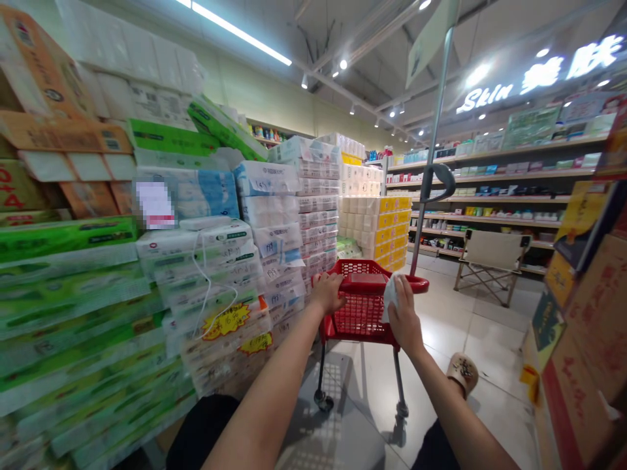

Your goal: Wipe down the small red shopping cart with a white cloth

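Right hand point(404, 314) partly hides white sheet point(390, 300) at cart handle point(365, 286); material unclear.

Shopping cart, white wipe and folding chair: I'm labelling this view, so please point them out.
Shopping cart point(360, 318), head view: basket's near mesh wall.
White wipe point(390, 300), head view: its uncovered left part.
Folding chair point(492, 250), head view: fabric backrest.
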`<state>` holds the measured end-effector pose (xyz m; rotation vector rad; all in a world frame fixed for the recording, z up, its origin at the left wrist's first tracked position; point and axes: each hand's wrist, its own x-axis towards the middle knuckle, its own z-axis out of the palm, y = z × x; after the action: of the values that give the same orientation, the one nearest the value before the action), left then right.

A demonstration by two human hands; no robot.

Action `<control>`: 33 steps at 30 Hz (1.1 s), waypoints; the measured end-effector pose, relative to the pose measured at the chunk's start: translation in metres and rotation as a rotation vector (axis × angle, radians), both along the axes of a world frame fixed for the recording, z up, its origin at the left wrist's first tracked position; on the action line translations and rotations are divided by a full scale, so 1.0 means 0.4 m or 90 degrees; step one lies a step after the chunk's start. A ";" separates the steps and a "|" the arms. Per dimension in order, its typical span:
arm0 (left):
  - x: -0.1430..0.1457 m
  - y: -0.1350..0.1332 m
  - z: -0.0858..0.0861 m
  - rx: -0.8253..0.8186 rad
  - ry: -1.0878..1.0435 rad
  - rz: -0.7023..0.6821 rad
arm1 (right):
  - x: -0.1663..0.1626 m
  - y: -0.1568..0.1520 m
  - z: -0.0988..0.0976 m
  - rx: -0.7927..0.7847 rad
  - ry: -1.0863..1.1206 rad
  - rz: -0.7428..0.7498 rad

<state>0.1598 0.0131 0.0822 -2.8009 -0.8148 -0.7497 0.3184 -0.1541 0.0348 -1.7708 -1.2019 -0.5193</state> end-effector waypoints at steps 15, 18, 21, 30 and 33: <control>-0.006 0.021 -0.014 0.018 -0.016 -0.035 | -0.121 0.067 0.077 -0.346 -0.263 -0.017; -0.004 0.014 -0.014 0.021 -0.019 -0.031 | -0.049 0.006 0.069 -0.293 -0.213 -0.034; 0.005 0.006 -0.014 0.018 -0.020 -0.033 | 0.009 -0.035 0.063 -0.215 -0.143 -0.052; 0.025 -0.003 -0.016 0.016 -0.024 -0.016 | -0.122 0.069 0.093 -0.293 -0.140 -0.052; 0.014 0.001 -0.015 0.013 -0.025 -0.029 | -0.142 0.075 0.096 -0.326 -0.183 -0.028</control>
<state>0.1652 0.0136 0.0762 -2.8035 -0.7483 -0.8178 0.2615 -0.1239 0.0733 -2.2082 -1.6041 -0.5368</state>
